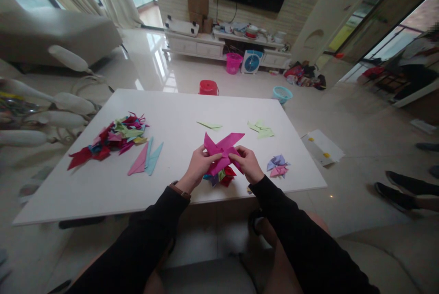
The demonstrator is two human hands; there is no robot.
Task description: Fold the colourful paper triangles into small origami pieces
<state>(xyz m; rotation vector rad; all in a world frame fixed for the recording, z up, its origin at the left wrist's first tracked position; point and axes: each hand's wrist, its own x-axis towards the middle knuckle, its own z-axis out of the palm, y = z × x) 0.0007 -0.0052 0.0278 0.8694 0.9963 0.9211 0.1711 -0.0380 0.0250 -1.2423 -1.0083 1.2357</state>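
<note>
Between both hands is a magenta origami pinwheel (224,147), held up above the front part of the white table (178,111). My left hand (198,166) pinches its left side, thumb on top. On the right side, my right hand (248,163) grips it the same way. Just below it lies a small cluster of folded paper pieces (227,176) in red, green and blue, partly covered by the pinwheel. Pale green folded pieces (261,128) and a thin green folded strip (210,125) rest farther back. Purple and pink origami (278,166) sits to the right.
At the left is a heap of colourful folded paper (128,131), with pink and light blue folded triangles (146,159) beside it. Beyond the table stand a red stool (208,87) and a blue basket (282,94). White lamp arms (70,102) rise at far left; a person (416,63) is at right.
</note>
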